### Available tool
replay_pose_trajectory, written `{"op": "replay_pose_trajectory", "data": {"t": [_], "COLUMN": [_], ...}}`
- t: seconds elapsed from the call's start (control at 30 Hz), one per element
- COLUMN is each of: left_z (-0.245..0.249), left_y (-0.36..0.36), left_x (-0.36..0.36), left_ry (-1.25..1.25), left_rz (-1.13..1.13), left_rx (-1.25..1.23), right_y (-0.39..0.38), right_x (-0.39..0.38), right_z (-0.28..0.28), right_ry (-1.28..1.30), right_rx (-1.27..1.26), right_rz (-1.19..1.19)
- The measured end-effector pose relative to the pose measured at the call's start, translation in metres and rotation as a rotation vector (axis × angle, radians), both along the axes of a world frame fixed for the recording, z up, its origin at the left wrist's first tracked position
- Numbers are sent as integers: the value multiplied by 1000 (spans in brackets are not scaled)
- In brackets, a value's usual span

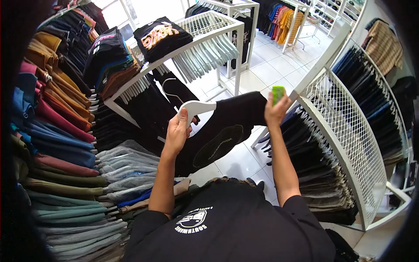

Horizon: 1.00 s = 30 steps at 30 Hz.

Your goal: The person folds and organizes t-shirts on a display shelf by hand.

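Observation:
My left hand point(176, 132) is closed around the end of a white hanger point(198, 107), its thumb on top and its metal hook rising above. From the hanger a black T-shirt point(235, 114) with a dark oval print stretches to the right. My right hand point(277, 111) is closed on a small bright green object point(278, 94), whose kind I cannot make out. The shirt's right edge meets the fingers of this hand; whether they also grip the cloth is hidden.
Clothes in many colours point(65, 144) hang close on the left. A white rack point(238, 43) with bare hangers carries folded black T-shirts point(159, 38) ahead. On the right stands a white mesh-topped rack point(349, 126) of dark garments. White floor tiles point(238, 166) show between.

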State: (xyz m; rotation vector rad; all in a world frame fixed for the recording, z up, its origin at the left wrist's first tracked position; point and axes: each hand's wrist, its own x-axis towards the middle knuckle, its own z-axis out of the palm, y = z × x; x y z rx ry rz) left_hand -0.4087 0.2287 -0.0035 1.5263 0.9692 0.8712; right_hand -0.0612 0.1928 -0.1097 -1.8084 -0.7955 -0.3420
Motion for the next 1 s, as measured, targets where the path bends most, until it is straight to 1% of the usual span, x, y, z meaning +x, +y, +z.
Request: {"op": "replay_pose_trajectory", "data": {"t": [0.07,0.13,0.17,0.2,0.23,0.27,0.33,0.37,0.4,0.43,0.47,0.53,0.57,0.63,0.67,0.7,0.73,0.77,0.83,0.87,0.93,1.0], "left_z": [6,-1,-2,-8,-14,-17,-3,-2,-3,-5,-8,-13,-17,-21,-19,-16,-12,-7,-3,-2,-5,-12], "left_y": [-7,-11,-13,-15,-15,-16,-25,-25,-25,-26,-25,-22,-20,-25,-26,-27,-29,-30,-31,-31,-32,-30], "left_x": [0,-5,-2,2,5,8,10,5,1,-1,-3,-6,-7,-7,0,4,6,7,4,1,-5,-9], "left_ry": [-51,-24,-32,-40,-1,37,-6,29,64,58,77,92,114,143,155,166,166,169,170,178,182,51], "left_rz": [29,-30,-42,-41,-48,-55,-51,-62,-71,-58,-30,8,-8,-29,-35,-43,-46,-78,-105,-85,-54,-15], "left_rx": [0,-65,-42,-58,-37,-11,13,6,0,-6,31,74,96,103,173,246,248,225,205,191,179,215], "right_y": [-21,-40,-50,-57,-60,-65,-59,-55,-53,-47,-51,-62,-63,-73,-76,-77,-78,-75,-64,-62,-55,-67], "right_x": [-12,-53,-76,-93,-107,-118,-98,-78,-63,-44,-32,-26,-31,-65,-84,-105,-116,-113,-96,-81,-46,-30], "right_z": [18,43,55,60,59,49,22,19,7,0,1,13,19,42,49,55,58,54,31,18,-4,-4], "right_ry": [-101,-150,-136,-307,-330,-226,-369,-441,-219,-163,59,-44,-49,-181,-160,-211,-262,-261,-385,-269,-5,30], "right_rx": [82,136,94,67,86,22,78,108,63,10,-66,-6,-3,33,0,1,4,6,94,56,-99,-97], "right_rz": [8,135,259,365,493,584,502,380,257,103,16,-4,5,198,311,413,515,511,444,302,71,60]}}
